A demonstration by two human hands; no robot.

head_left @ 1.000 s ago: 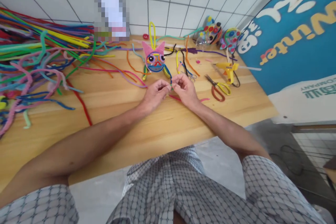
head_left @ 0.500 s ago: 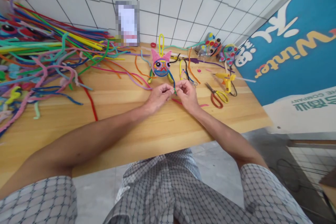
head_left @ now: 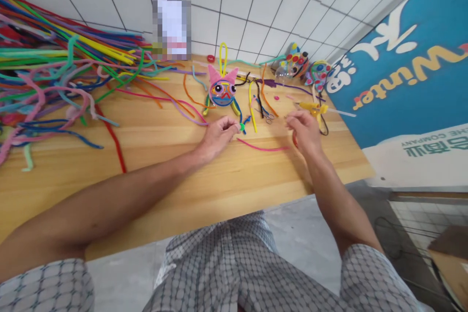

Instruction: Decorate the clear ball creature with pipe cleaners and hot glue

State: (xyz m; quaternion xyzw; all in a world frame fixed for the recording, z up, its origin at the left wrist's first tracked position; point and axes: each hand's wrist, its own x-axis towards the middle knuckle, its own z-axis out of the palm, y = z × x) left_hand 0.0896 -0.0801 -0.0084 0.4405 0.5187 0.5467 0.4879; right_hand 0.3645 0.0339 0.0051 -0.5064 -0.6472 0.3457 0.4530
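My left hand point(head_left: 221, 135) pinches a small green disc point(head_left: 242, 127) between thumb and forefinger, with a short blue pipe cleaner point(head_left: 247, 121) beside the fingertips. Just beyond it stands a round craft figure point(head_left: 223, 92) with pink ears, googly eyes and a yellow loop on top. Over to the right, my right hand point(head_left: 303, 129) hovers above the scissors, fingers loosely bent and apart. It covers most of the scissors, and only part of a red handle point(head_left: 294, 140) shows. Close behind that hand lies a yellow glue gun point(head_left: 315, 108).
A big heap of colourful pipe cleaners point(head_left: 54, 73) fills the left side. Loose pieces, including a pink one point(head_left: 261, 147) and a yellow one point(head_left: 252, 107), lie mid-table. Two decorated craft pieces point(head_left: 292, 66) sit at the back right. A phone point(head_left: 171, 24) leans against the tiled wall.
My right hand has left my left hand and moved right, over the scissors. The green disc now shows in my left fingers. The camera view has shifted slightly.
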